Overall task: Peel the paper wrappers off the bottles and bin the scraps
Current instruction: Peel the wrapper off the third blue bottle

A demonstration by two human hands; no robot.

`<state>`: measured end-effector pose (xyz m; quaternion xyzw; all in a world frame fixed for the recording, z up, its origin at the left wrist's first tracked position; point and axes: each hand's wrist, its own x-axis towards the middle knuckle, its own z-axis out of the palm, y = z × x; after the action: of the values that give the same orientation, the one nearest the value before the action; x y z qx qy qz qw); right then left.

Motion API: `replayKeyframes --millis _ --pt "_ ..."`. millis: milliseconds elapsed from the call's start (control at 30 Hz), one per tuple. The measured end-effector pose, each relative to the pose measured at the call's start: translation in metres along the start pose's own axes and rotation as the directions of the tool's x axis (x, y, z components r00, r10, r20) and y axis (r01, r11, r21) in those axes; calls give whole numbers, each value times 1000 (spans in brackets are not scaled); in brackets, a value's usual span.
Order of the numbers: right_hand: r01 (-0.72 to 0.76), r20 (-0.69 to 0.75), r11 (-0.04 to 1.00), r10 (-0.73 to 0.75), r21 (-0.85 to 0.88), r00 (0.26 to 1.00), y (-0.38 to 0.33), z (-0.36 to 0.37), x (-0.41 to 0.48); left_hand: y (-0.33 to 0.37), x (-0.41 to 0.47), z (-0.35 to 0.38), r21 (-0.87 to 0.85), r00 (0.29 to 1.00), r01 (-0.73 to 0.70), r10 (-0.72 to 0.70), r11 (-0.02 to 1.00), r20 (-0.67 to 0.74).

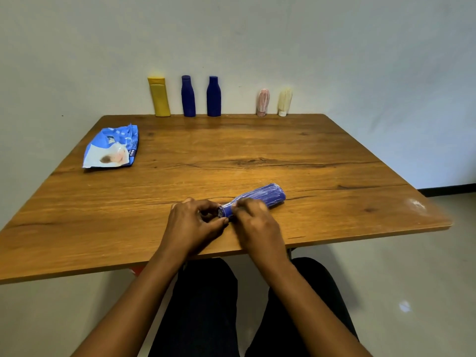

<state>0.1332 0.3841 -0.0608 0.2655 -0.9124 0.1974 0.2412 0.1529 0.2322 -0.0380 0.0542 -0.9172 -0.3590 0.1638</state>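
Here, near the front edge of the wooden table [322,155], in the lower centre of the frame, a blue paper-wrapped bottle [265,197] lies on its side. The left hand [192,224] pinches its cap end with curled fingers; the right hand [258,225], blurred, curls round the neck. Open wood spreads beyond. A blue pouch [112,148] lies by the left edge. Along the far edge stand a yellow bottle [159,97], two dark blue bottles [188,97] [213,97], a pink-wrapped bottle [263,103] and a cream-wrapped bottle [284,101].

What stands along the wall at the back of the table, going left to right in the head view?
yellow bottle → first dark blue bottle → second dark blue bottle → pink wrapped bottle → cream wrapped bottle
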Motion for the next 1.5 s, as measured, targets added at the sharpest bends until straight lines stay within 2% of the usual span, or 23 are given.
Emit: replayKeyframes --millis 100,167,233,300,367,400,500,567,633,767,833,900,967,1000,1067,1167,1233,1267,1333,1433,1500 --pt "-251 -79 968 249 -17 965 36 -13 10 0 2 0 37 999 6 -7 999 33" --pt "-337 -101 941 335 -1 937 43 -15 12 -1 3 0 39 999 5 -6 999 37" --pt "-256 -69 967 256 10 964 25 -11 9 -1 2 0 32 1000 2 -3 999 25" --pt "-112 -10 993 113 36 994 2 -5 -1 -1 2 1 19 1000 -9 9 1000 4" --pt "-24 4 999 24 36 1000 4 -4 -5 -1 3 1 19 1000 -14 14 1000 0" --pt "-53 -9 997 53 50 999 15 -5 -2 0 3 1 26 1000 -13 13 1000 9" --pt "-324 -88 939 335 119 938 56 -16 13 0 3 0 40 999 -22 21 999 30" --pt "-397 -115 908 412 135 904 66 -20 19 0 3 0 32 999 -24 23 999 30" --pt "-354 -106 928 366 114 925 50 -17 18 -1 3 0 35 999 -20 18 999 33" --pt "-38 7 996 38 81 999 -3 0 -3 -3 4 2 13 1000 -29 29 999 -7" --pt "-7 3 997 7 78 1000 6 0 -3 -3 5 3 10 1000 -27 27 1000 -8" --pt "-181 -67 978 188 100 980 31 -5 6 -2 5 3 31 1000 -16 16 999 11" --pt "-385 -111 913 400 135 910 56 -15 15 -2 5 3 41 1000 -22 21 999 16" --pt "-425 -120 893 442 144 889 62 -18 19 -2 5 2 39 1000 -27 27 999 13" --pt "-394 -107 913 405 107 908 54 -19 22 -2 5 2 34 999 -30 30 999 15" --pt "-175 16 983 174 51 985 8 -9 11 -3 4 2 21 1000 -30 30 999 1" --pt "-41 81 998 36 57 996 -16 -2 -3 -4 4 3 -8 999 -43 43 999 -23" --pt "-29 82 997 24 67 996 -15 0 -5 -4 4 4 -12 999 -47 47 999 -24" --pt "-98 18 994 97 54 995 4 0 -2 -4 6 4 4 999 -41 41 999 -10" --pt "-357 -55 932 361 61 931 37 -13 12 -6 7 5 38 999 -32 32 999 19" --pt "-381 -68 923 384 51 921 38 -15 18 -6 6 5 43 999 -23 21 999 37"
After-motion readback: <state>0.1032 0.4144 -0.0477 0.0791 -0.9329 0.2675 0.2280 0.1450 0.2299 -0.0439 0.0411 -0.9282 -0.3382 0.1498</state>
